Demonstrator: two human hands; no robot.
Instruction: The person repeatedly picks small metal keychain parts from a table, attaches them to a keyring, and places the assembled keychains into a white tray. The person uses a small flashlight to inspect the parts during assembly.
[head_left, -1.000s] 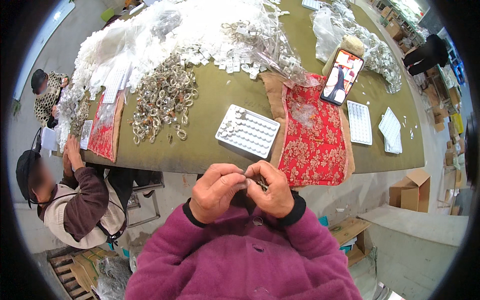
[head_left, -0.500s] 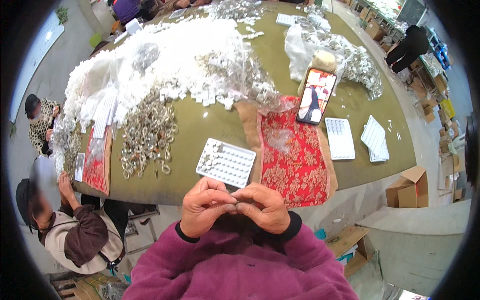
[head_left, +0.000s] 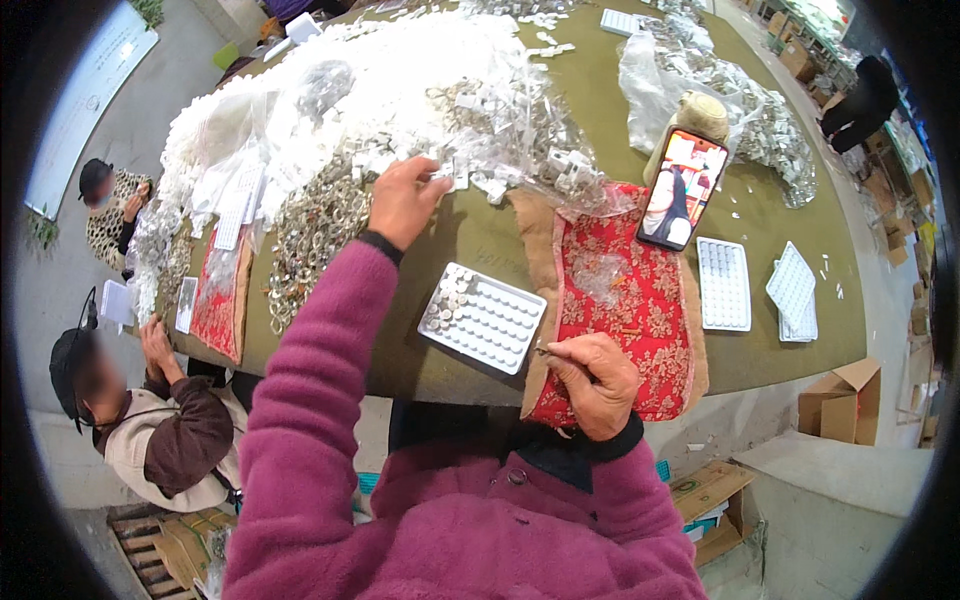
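Observation:
My left hand reaches out over the near edge of a large heap of small white pieces. Its fingers are bent, with a gap between thumb and fingertips, and white pieces lie just beyond them. Closer to me, my right hand is closed in a pinch over the red patterned cloth. A tiny dark object shows at its fingertips, too small to name. Between the hands lies a white tray with rows of round dimples; small round whitish pieces fill part of its left side.
A pile of ring-shaped pieces lies left of the tray. A phone leans upright behind the cloth. More white trays lie at the right, beyond them an open cardboard box. A co-worker sits at the left.
My hands, together at the fingertips before, are now apart. The left has gone forward to the white heap; the right has moved right, over the cloth. The view has shifted slightly.

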